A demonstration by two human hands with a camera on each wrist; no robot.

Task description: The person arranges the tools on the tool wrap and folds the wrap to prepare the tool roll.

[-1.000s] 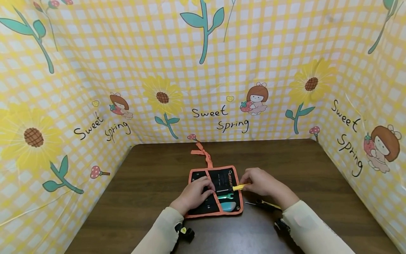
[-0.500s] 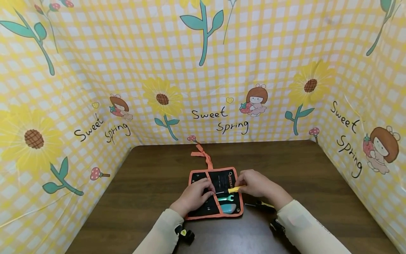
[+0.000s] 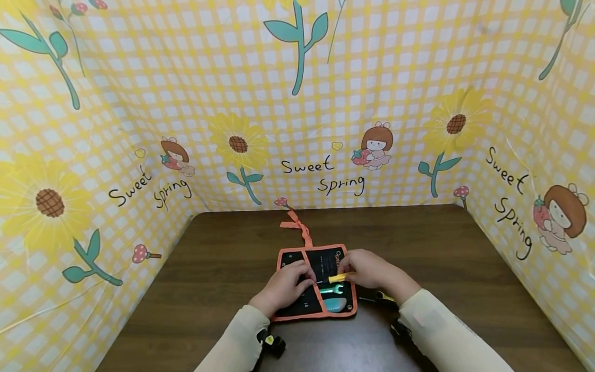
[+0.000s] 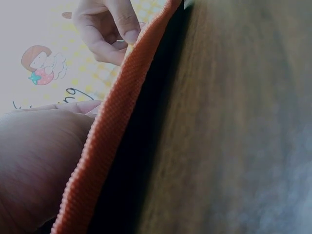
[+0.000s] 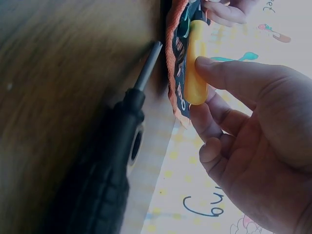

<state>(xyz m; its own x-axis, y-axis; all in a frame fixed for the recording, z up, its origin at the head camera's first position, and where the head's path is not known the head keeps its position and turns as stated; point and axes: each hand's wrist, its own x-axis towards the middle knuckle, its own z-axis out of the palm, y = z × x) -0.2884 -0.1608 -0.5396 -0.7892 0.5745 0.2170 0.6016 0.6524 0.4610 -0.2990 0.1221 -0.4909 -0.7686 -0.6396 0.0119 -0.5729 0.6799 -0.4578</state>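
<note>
Your right hand (image 3: 369, 269) pinches the yellow screwdriver (image 5: 196, 73) by its handle between thumb and fingertips; your left hand (image 3: 287, 287) bends its thumb and forefinger to the pocket's orange edge, though whether they pinch it you cannot tell. The screwdriver lies over the pouch (image 3: 326, 258), shaft toward that edge, tip hidden. Expect it light and rigid, its smooth handle perhaps a little slick, so keep hold near the handle's end. The pouch looks soft and apt to sag; steady its edge. Beside the screwdriver sits a green wrench (image 3: 331, 289), then a blue tool (image 3: 335, 305).
</note>
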